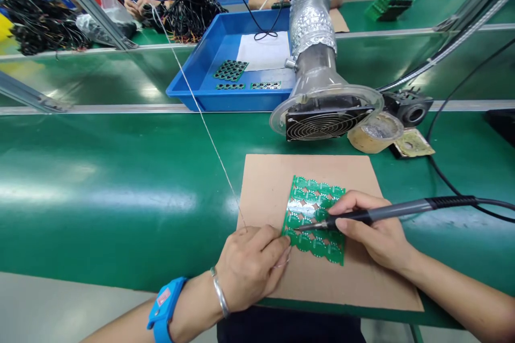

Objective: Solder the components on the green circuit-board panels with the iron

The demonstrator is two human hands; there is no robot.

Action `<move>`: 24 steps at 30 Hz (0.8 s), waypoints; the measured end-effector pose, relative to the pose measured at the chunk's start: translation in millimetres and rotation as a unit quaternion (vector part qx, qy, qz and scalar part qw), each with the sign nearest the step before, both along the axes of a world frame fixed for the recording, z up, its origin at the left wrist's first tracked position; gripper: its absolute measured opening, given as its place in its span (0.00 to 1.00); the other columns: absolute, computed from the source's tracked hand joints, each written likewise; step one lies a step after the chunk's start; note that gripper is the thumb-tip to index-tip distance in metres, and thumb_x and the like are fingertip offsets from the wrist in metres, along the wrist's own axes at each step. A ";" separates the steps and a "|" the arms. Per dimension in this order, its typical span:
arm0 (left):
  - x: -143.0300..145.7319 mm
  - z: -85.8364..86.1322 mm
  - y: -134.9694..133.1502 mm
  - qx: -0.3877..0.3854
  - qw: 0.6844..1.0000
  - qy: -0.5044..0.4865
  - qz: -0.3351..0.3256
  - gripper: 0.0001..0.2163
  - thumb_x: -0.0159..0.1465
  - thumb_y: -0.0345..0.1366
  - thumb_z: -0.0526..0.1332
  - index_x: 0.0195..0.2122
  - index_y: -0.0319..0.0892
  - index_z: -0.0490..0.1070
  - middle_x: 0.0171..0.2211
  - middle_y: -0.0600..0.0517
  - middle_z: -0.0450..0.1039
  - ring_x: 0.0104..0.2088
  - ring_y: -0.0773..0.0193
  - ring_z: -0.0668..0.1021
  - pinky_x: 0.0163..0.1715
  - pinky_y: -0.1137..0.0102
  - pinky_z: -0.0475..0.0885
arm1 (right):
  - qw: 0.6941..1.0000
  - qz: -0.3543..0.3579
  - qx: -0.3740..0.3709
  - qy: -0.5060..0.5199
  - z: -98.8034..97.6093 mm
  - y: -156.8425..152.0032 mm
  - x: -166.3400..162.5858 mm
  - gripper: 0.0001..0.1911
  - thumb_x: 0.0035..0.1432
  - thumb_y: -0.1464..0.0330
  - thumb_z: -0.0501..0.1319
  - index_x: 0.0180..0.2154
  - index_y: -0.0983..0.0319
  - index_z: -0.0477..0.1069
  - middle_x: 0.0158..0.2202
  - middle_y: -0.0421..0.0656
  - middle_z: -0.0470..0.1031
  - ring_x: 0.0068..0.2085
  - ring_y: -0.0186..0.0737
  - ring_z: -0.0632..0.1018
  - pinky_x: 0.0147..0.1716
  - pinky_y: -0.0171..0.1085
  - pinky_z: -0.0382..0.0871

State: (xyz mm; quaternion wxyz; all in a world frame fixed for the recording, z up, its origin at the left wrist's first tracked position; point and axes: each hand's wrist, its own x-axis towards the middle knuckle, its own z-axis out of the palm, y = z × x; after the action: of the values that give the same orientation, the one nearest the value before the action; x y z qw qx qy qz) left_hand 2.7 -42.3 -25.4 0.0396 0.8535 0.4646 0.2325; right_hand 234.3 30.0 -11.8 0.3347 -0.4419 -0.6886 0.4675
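Observation:
A green circuit board panel (pixel 314 201) of joined round boards lies flat on a brown cardboard sheet (pixel 265 182). My right hand (pixel 378 230) is closed round a soldering iron (pixel 390 211), whose tip points left onto the panel's lower left part. At the panel's lower left edge, my left hand (pixel 253 265) has its fingers pinched on a thin solder wire (pixel 211 136) that runs down from above. The fingertips sit right by the iron's tip. Whether the tip touches a pad is too small to tell. A blue strap and a bracelet circle my left wrist.
Beyond the cardboard hangs a fume extractor hood (pixel 325 112) with a foil duct. Behind it stands a blue tray (pixel 201 83) with boards. A round tub (pixel 374 131), a sponge (pixel 414 142) and the iron's cable lie right. Two people sit opposite, near black cable bundles (pixel 189 8).

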 end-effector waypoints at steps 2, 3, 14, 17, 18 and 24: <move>-0.1 0.1 0.6 0.000 1.000 -0.001 -0.002 0.06 0.59 0.33 0.57 0.38 0.42 0.70 0.27 0.53 0.70 0.26 0.67 0.73 0.23 0.71 0.68 | 1.000 -0.001 -0.002 0.008 0.4 0.2 -0.1 0.03 0.51 0.71 0.60 0.30 0.60 0.72 0.25 0.41 0.73 0.26 0.36 0.72 0.21 0.33 0.64; -0.2 0.1 0.9 -0.001 1.000 -0.001 -0.003 0.06 0.60 0.33 0.57 0.38 0.42 0.70 0.27 0.53 0.70 0.26 0.67 0.73 0.23 0.71 0.68 | 1.000 -0.001 -0.001 0.012 0.5 0.3 0.0 0.03 0.50 0.71 0.60 0.29 0.60 0.72 0.24 0.41 0.73 0.26 0.36 0.72 0.21 0.33 0.63; 0.0 -0.7 0.3 -0.004 1.000 -0.010 -0.004 0.06 0.59 0.32 0.57 0.38 0.42 0.70 0.27 0.53 0.70 0.26 0.67 0.73 0.24 0.71 0.69 | 1.000 0.012 0.004 -0.018 -1.8 0.3 0.7 0.03 0.53 0.69 0.60 0.32 0.59 0.72 0.27 0.41 0.74 0.28 0.36 0.73 0.24 0.33 0.66; -0.2 -0.8 0.0 -0.006 1.000 -0.007 -0.005 0.06 0.59 0.32 0.57 0.38 0.42 0.70 0.27 0.54 0.70 0.26 0.67 0.73 0.24 0.71 0.69 | 0.999 0.017 0.014 -0.026 -0.6 1.4 0.0 0.03 0.53 0.69 0.60 0.32 0.59 0.72 0.27 0.40 0.73 0.28 0.35 0.72 0.25 0.33 0.66; -0.2 -0.6 0.1 -0.007 1.000 -0.005 -0.005 0.06 0.59 0.32 0.57 0.38 0.42 0.70 0.27 0.54 0.70 0.26 0.68 0.73 0.24 0.71 0.69 | 0.999 0.018 0.015 -0.027 -0.2 1.7 -0.1 0.03 0.53 0.69 0.60 0.32 0.59 0.72 0.27 0.40 0.73 0.27 0.35 0.72 0.25 0.33 0.66; -0.3 0.6 1.1 0.000 1.000 -0.003 -0.007 0.07 0.59 0.32 0.57 0.38 0.41 0.70 0.27 0.53 0.70 0.26 0.68 0.73 0.24 0.71 0.69 | 0.999 0.017 0.006 -0.026 -0.3 1.6 0.2 0.03 0.53 0.70 0.60 0.32 0.59 0.72 0.26 0.40 0.73 0.26 0.35 0.71 0.23 0.33 0.65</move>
State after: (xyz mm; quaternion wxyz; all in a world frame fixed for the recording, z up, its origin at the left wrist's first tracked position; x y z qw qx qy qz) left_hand 2.4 -41.2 -24.8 0.0431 0.8561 0.4584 0.2347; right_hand 234.6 31.6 -12.0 0.3113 -0.4401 -0.7074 0.4571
